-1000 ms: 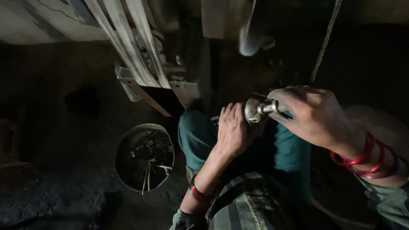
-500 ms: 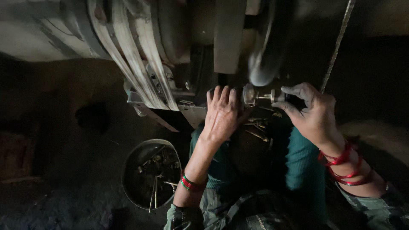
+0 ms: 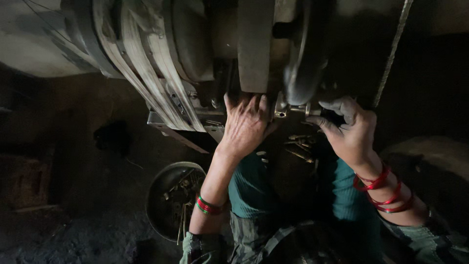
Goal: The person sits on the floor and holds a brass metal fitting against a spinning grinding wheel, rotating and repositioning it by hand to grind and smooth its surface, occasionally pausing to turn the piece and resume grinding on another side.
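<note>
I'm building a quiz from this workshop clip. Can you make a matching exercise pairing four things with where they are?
Things:
1. left hand
2. right hand
3. round metal bowl of small parts
4. worn pale flat belts

Places:
A. on the floor, lower left
B. gripping a small shiny metal fitting
C. wrapped over the big machine wheel, upper left
D. pressed flat against the machine

Pairs: 1-D, 2-B, 3-A, 4-C

Red bangles (image 3: 386, 190) are seen on one wrist, red and green bangles (image 3: 207, 205) on the other. Teal trousers (image 3: 251, 188), a pale belt (image 3: 146, 63) and a dark grey bowl (image 3: 156, 195) are shown.
</note>
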